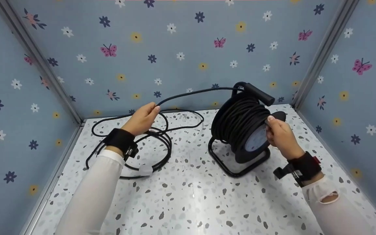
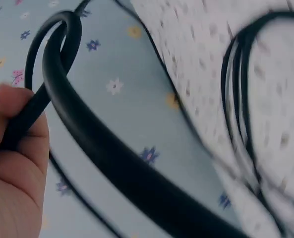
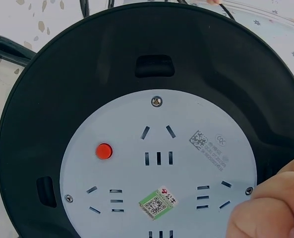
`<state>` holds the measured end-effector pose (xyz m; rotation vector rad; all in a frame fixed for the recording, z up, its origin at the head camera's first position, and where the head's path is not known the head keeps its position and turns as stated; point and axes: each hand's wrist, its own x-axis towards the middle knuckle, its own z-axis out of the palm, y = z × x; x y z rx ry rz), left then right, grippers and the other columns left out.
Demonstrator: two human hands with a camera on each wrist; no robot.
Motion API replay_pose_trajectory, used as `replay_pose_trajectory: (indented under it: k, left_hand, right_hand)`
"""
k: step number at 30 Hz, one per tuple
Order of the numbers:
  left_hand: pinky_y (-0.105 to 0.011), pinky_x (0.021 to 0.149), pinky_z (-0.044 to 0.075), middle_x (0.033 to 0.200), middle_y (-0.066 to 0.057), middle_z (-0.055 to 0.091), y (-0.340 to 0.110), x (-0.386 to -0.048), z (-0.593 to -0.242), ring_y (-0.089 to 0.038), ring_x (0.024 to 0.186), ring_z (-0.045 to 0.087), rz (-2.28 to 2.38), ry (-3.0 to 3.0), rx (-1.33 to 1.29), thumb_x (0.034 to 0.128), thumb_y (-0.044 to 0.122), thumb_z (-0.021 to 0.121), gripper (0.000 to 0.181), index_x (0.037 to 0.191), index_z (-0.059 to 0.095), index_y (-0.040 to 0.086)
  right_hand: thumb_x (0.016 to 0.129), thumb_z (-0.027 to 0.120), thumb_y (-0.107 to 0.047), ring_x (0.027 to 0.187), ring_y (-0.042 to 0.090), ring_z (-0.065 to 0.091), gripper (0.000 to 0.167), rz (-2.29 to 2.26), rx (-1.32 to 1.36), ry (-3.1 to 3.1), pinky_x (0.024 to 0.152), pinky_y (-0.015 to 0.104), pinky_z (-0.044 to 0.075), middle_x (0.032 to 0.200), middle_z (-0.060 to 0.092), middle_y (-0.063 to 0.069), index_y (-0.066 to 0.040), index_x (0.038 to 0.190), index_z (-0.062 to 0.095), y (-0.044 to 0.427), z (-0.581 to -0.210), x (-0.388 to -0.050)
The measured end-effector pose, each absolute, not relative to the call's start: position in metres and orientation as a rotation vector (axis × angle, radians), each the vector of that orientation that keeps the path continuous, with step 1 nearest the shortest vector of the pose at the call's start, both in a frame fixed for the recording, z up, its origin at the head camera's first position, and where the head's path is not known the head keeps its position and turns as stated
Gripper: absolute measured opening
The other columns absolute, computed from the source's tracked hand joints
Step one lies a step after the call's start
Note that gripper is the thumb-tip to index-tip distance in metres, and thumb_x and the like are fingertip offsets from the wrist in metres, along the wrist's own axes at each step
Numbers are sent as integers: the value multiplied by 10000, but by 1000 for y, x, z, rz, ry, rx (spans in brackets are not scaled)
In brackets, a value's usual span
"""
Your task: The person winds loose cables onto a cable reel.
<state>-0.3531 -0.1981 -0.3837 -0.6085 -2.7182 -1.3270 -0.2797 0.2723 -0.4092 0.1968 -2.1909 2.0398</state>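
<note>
A black cable reel (image 1: 240, 124) stands on its tubular frame at the right, wound with many turns of black cable. My right hand (image 1: 281, 135) grips the side of the reel's disc at its right, and in the right wrist view its curled fingers (image 3: 273, 203) lie beside the grey socket panel (image 3: 159, 134). From the top of the reel a cable (image 1: 191, 93) runs left to my left hand (image 1: 142, 119), which pinches it above the floor. The left wrist view shows the cable (image 2: 25, 116) between thumb and fingers of my left hand (image 2: 18, 163).
Loose loops of cable (image 1: 168, 148) lie on the speckled floor (image 1: 188, 202) under and around my left hand, with a pale plug (image 1: 146, 170) at their front. Flower-patterned panels (image 1: 181, 42) stand behind and on both sides, with metal corner posts.
</note>
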Motion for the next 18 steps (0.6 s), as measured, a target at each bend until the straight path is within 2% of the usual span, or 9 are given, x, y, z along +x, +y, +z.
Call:
replay_pose_trajectory:
  k: [2, 9, 14, 18]
  left_hand:
    - [-345, 675, 336, 756, -4, 369, -200, -348, -373, -180, 652, 355, -1143, -2750, -647, 1190, 278, 416, 336, 892, 411, 122]
    - [-328, 624, 290, 714, 21, 348, -203, -337, -346, -180, 615, 330, -852, -2442, -804, 1158, 206, 476, 325, 854, 450, 92]
    - [-302, 609, 280, 690, 24, 357, -200, -336, -339, -179, 600, 327, -914, -2320, -818, 1133, 141, 482, 330, 824, 518, 31]
    - [-315, 643, 320, 691, 21, 387, -197, -338, -354, -177, 619, 351, -1047, -2488, -712, 1149, 171, 462, 349, 816, 514, 84]
  right_hand:
    - [1193, 386, -287, 425, 19, 262, 477, 2042, 195, -2189, 425, 218, 192, 544, 348, -66, -46, 794, 484, 272, -409, -280]
    - [1193, 391, -281, 427, 17, 267, 475, 2026, 189, -2187, 425, 212, 196, 541, 347, -71, -46, 792, 486, 272, -410, -280]
    - [1193, 395, -283, 428, 25, 274, 471, 1980, 207, -2215, 425, 216, 208, 538, 353, -68, -39, 802, 495, 271, -410, -280]
    - [1194, 397, -285, 425, 28, 269, 475, 1969, 212, -2221, 424, 227, 202, 534, 348, -70, -33, 803, 498, 272, -410, -280]
